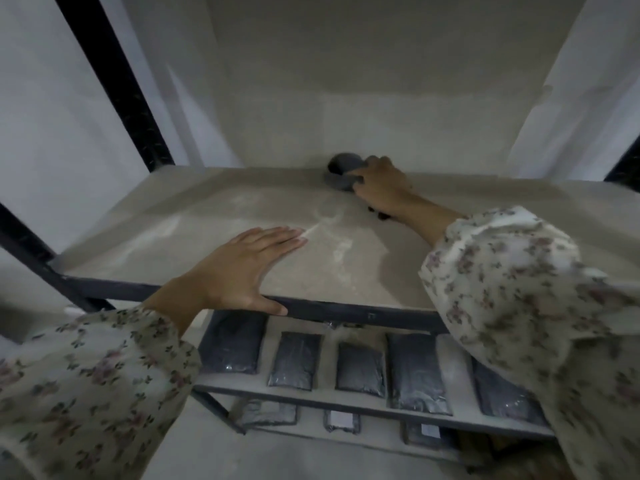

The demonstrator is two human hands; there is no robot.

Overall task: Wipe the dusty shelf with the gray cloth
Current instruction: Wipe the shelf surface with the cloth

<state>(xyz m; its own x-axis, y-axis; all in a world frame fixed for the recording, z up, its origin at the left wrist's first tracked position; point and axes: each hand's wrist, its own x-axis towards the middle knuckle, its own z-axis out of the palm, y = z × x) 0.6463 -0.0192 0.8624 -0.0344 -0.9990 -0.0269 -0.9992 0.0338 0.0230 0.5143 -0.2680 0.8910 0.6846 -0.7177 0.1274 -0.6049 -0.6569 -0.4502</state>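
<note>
The dusty shelf (194, 233) is a pale board in a dark metal frame, streaked with white dust near its middle. At the back of the board, against the wall, lies the bunched gray cloth (341, 171). My right hand (381, 185) grips the cloth, pressing it down on the shelf. My left hand (239, 268) lies flat on the front part of the board, fingers straight and together, thumb over the front rail.
A black upright post (114, 81) rises at the back left, another (627, 161) at the far right. The lower shelf (311, 396) holds several dark plastic-wrapped packets (294, 360), and more packets sit on a shelf beneath it. White walls close in behind and beside.
</note>
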